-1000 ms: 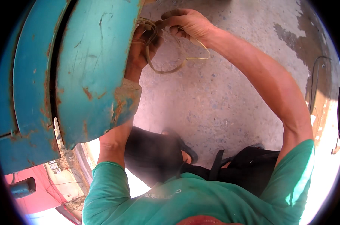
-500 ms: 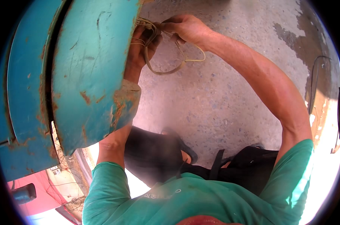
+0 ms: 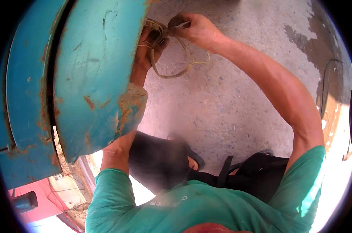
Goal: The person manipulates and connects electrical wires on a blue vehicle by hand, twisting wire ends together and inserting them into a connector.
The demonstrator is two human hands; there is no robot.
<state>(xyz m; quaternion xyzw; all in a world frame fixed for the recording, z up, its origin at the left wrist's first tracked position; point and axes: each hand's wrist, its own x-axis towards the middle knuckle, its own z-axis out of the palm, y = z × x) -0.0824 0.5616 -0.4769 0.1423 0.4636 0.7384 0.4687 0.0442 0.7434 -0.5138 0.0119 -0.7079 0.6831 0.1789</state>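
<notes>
Both hands near the top of the view, close together. Tan-brown bundle of looped, flexible wires (image 3: 157, 39) sits at the left hand (image 3: 144, 56), strands lying across the palm side; its dark, smudged fingers curl about the bundle, though shadow and the wires hide part of the grip. One thin strand runs across near the wrist. Right hand (image 3: 199, 31) just beside it: thumb and forefinger brought together at the right edge of the bundle, pinching a strand; exact contact too small and dark to make out. From between the hands a loop droops below the fingers, rounding at its lowest point; a pale yellow thin end sticks out to its right, below the right palm.

Edges: curved teal sheet-metal panel with rusted margins (image 3: 94, 73) borders the left hand closely on its left, covering part of that forearm. Panel's lower right corner is rusty and bent, beside the forearm. Second teal panel (image 3: 26, 93) further left, past a dark narrow gap.

Room: right of the panel, speckled grey concrete floor (image 3: 222, 93) spreads beneath the loop and between the forearms. Right elbow swings wide. Black-trousered legs (image 3: 156, 159) lie nearer the body, well apart from the wires
</notes>
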